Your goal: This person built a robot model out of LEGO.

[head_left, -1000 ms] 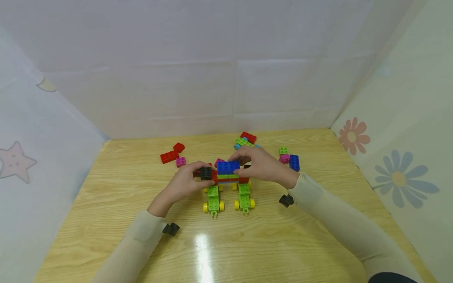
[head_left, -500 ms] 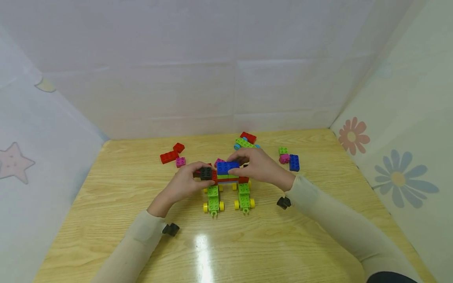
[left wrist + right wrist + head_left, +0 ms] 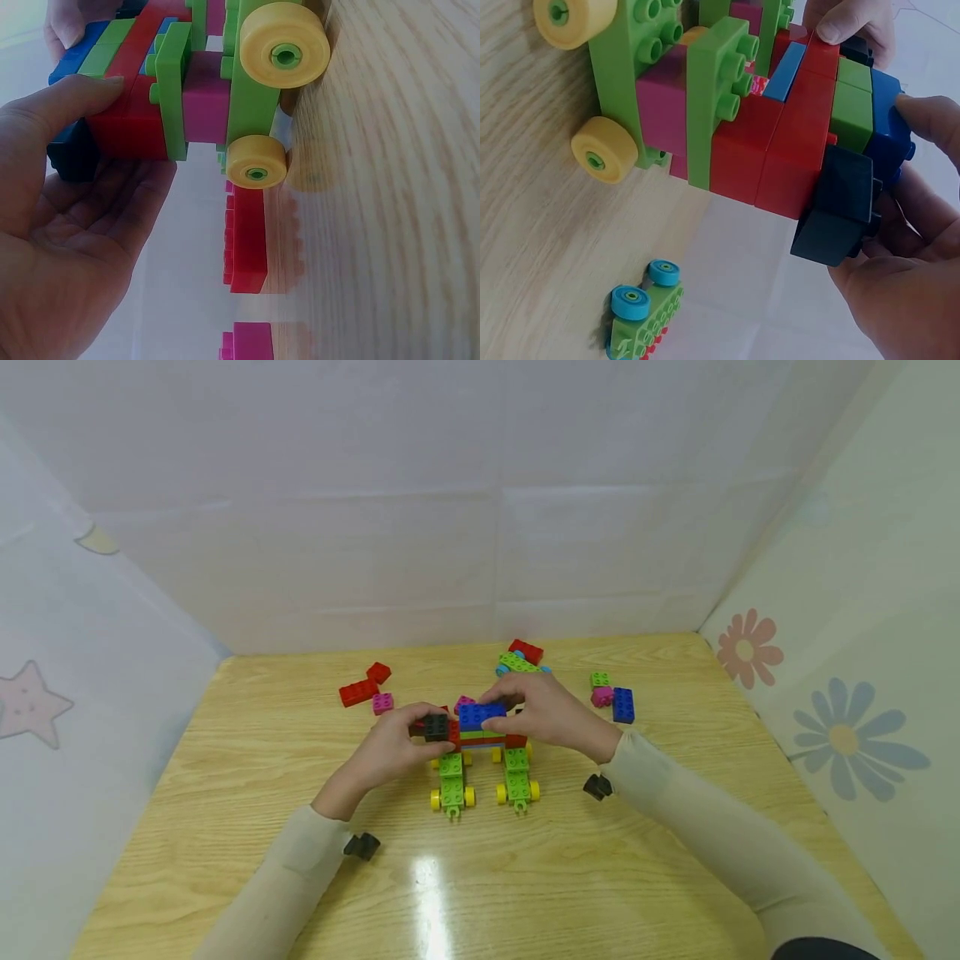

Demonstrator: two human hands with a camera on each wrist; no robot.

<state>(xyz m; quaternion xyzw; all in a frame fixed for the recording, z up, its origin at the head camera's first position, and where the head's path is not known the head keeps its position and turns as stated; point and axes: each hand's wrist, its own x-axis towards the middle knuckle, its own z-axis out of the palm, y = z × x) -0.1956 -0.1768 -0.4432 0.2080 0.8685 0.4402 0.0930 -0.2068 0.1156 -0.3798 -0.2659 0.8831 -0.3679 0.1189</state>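
A toy-brick vehicle stands on two green wheeled bases (image 3: 452,789) with yellow wheels (image 3: 285,45). Red bricks (image 3: 791,135) bridge the bases, and two small green bricks (image 3: 853,94) sit on the red. Above these is a blue brick (image 3: 480,717), which my right hand (image 3: 551,710) pinches between thumb and fingers. My left hand (image 3: 382,745) grips the left end of the red bridge, its thumb on the red brick (image 3: 131,135) beside a black brick (image 3: 437,727). Another black brick (image 3: 832,206) tops the right end, near my right palm.
Loose red bricks (image 3: 358,692) and a pink brick (image 3: 383,703) lie at the back left. Behind the vehicle stands a green wheeled base (image 3: 519,663) with blue wheels. A blue brick (image 3: 623,705), a pink piece (image 3: 602,697) and a green brick (image 3: 600,679) lie right.
My right hand has shifted slightly left, and its thumb lies further across the front of the blue brick. The left hand and the vehicle have stayed nearly still.
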